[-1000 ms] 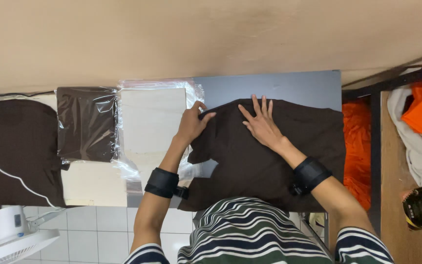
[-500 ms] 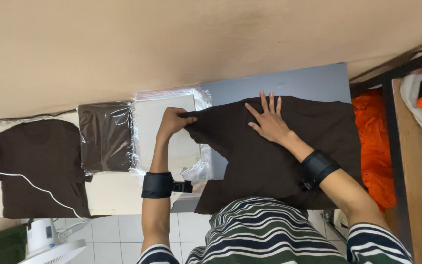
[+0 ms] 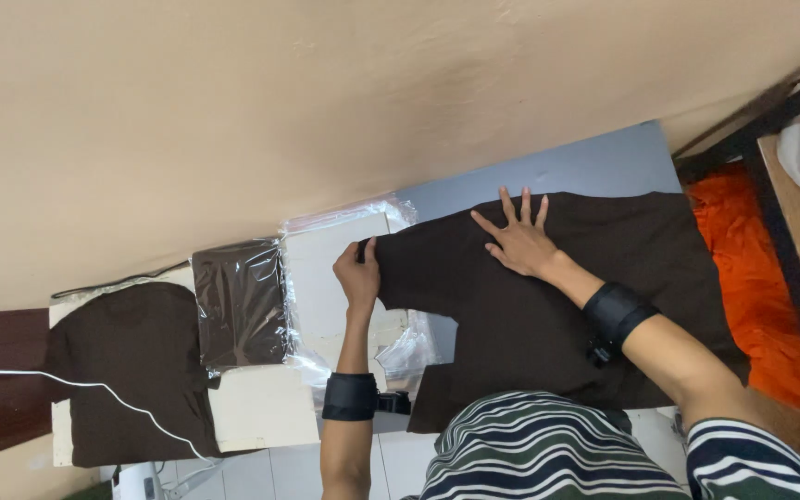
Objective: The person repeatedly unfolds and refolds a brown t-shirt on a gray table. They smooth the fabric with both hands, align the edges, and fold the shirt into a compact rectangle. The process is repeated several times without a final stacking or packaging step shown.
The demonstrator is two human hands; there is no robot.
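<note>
A dark brown garment (image 3: 548,315) lies spread on a grey table top (image 3: 594,171) in front of me. My left hand (image 3: 359,273) pinches its left edge, over a white board (image 3: 326,278) and clear plastic. My right hand (image 3: 518,239) rests flat on the cloth near its upper middle, fingers spread. Both wrists carry black bands.
A folded brown garment in a clear plastic bag (image 3: 240,304) lies left of the board. Further left a brown cloth pile (image 3: 127,370) with a white cord sits on a white surface. Orange fabric (image 3: 752,296) hangs at the right beside a dark-framed wooden shelf (image 3: 798,231). A beige wall (image 3: 326,111) runs behind.
My left hand has kept its hold on the garment's left edge and drawn it leftward. The right hand stays pressed on the cloth. The view has tilted.
</note>
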